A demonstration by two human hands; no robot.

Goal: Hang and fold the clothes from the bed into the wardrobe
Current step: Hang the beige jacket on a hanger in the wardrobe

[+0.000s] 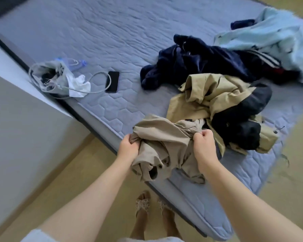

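Head view, crumpled beige garment (164, 145) with dark buttons, bunched and creased, held up over the near edge of the bed (94, 41), gripped at its left by the left hand (129, 147), pinched at its right by the right hand (204, 144), tan jacket (208, 95) lying just behind.

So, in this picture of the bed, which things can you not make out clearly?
Head view only.
Beige garment: bunched between the left hand and right hand; its kind is unclear.
Light blue cloth: blurred, cut off by the right edge.
Grey bag: contents too dark and small.
Dark fabric: tangled with the khaki jacket; separate garment or lining, unclear.
Wardrobe: outside the frame.
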